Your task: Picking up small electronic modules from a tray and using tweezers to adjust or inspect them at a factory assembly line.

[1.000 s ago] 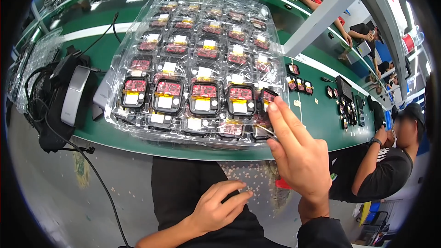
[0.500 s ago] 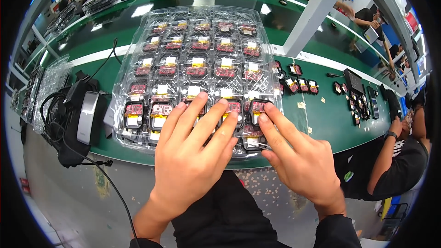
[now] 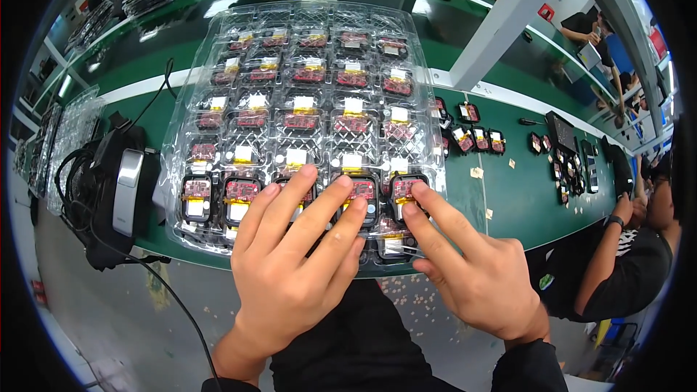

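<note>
Plainly, left hand (image 3: pixel 294 283): we had its fingers spread apart, palm down, with the tips over the middle of a row of black-framed modules (image 3: pixel 196 199) near the tray's front.
Right hand (image 3: pixel 475 276): we had two fingers stretched to that row's rightmost module (image 3: pixel 400 194), with the thumb side closed around a thin metal tool (image 3: pixel 408 250), partly hidden.
Clear tray (image 3: pixel 186 112): it lay before us on the green worktop (image 3: pixel 512 199), red-boarded modules seated in its pockets.
Right of the tray: we saw loose modules (image 3: pixel 496 141).
Left of the tray: we had a silver-grey device (image 3: pixel 128 189) beside black cables (image 3: pixel 72 174).
Far right: a person in black (image 3: pixel 632 276) worked near us.
</note>
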A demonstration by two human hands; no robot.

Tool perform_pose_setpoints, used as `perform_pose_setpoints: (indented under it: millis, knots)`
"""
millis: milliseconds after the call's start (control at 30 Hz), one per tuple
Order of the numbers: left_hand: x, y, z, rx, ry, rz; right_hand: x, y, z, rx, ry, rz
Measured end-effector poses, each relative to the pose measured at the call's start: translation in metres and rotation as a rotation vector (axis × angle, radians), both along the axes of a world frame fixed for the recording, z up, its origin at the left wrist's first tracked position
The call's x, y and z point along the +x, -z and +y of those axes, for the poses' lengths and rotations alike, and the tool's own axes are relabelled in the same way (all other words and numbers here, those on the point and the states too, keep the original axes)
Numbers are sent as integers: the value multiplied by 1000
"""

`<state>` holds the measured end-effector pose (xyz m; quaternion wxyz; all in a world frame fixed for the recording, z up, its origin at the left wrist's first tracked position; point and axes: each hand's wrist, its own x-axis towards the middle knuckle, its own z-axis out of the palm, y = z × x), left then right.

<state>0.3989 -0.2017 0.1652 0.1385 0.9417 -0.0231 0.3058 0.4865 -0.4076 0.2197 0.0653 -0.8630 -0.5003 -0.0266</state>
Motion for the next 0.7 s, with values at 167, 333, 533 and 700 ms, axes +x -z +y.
perform_pose_setpoints:
  millis: [167, 333, 533, 700]
  knots:
    - [0, -2, -3, -34, -7, 5, -6, -5, 8, -35, 27, -92]
    - [-1, -4, -7, -36, -7, 5, -2, -3, 4, 37, 14, -86]
    - [4, -6, -9, -47, -1, 15, 6, 8, -2, 107, 29, -144]
    - [1, -6, -7, -74, -38, -12, 45, 43, -34, 749, 112, 69]
